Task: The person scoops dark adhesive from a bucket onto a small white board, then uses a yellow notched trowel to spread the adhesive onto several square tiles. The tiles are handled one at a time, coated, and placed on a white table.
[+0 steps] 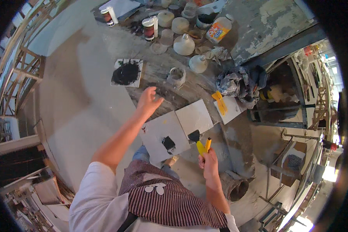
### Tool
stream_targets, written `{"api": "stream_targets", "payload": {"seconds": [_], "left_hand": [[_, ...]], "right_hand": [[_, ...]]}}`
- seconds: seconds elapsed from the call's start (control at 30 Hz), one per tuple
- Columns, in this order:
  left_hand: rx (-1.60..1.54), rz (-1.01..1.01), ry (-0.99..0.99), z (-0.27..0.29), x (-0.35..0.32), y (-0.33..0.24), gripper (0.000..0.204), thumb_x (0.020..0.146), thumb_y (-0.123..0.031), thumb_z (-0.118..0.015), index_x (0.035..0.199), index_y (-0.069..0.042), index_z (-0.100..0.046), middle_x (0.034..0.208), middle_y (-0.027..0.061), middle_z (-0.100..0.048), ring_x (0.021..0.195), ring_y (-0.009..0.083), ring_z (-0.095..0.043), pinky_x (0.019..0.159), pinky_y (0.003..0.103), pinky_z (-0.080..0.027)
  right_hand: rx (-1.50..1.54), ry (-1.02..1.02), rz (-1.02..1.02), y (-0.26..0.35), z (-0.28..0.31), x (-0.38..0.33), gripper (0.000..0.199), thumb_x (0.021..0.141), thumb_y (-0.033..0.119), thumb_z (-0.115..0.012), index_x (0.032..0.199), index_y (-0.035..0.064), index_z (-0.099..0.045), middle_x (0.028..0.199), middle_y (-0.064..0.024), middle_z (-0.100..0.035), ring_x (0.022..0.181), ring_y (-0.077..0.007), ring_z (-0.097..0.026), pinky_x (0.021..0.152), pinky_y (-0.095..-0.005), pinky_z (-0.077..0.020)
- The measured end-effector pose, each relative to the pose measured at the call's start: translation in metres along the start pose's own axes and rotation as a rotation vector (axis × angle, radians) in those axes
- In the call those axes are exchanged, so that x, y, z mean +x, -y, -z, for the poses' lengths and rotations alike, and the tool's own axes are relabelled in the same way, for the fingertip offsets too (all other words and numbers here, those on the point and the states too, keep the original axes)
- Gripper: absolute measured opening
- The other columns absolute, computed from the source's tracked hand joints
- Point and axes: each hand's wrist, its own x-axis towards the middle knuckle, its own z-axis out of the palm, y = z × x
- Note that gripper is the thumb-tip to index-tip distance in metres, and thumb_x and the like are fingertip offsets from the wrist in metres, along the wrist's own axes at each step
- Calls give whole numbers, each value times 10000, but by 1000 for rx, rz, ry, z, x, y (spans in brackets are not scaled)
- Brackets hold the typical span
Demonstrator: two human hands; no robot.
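Yellow scraper (201,147), one of it, sits in our right hand (209,164), which is clamped around the handle. Its long axis runs up and slightly left, away from our fingers, so the dark blade lies ahead of this hand, beside the lower corner of a plain white board (194,118). Our right hand is the nearer; our left hand (149,103) hovers well apart, empty, with thumb and fingers parted.

We count one slim yellow tool (208,144) with a dark tip in the same fist, its kind unclear; one large white board (160,125) with one black patch (168,145); one smaller board (231,113) with yellow pieces we cannot number; one tile (115,80) smeared with black paste (126,73); and, on the desk (199,87), one pale jar (176,77) and one orange-labelled jug (219,29).
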Motion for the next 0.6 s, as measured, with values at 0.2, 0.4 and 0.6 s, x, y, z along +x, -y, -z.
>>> {"api": "stream_targets", "payload": {"seconds": [0.2, 0.4, 0.6], "left_hand": [[186, 6, -242, -105, 45, 16, 604, 737, -220, -810, 1221, 26, -546, 1104, 187, -590, 998, 328, -597, 856, 411, -495], [176, 249, -366, -149, 67, -17, 809, 744, -366, -803, 1347, -21, -389, 1318, 188, -454, 1263, 361, -421, 1011, 494, -378], [325, 268, -477, -151, 95, -43, 737, 704, -390, -823, 1278, -80, -481, 1283, 131, -508, 1231, 337, -461, 959, 544, -388]], "right_hand": [[46, -114, 159, 20, -26, -10, 125, 923, 75, -442, 1046, 53, -442, 677, -20, -478, 482, -71, -393, 424, -225, -312], [55, -148, 132, 29, -36, -12, 121, 927, 58, -430, 1047, 67, -437, 670, -27, -483, 466, -75, -377, 411, -230, -295], [58, -167, 212, 46, -42, -4, 78, 955, 80, -445, 1029, 58, -437, 682, -32, -493, 479, -69, -385, 423, -230, -308]]}}
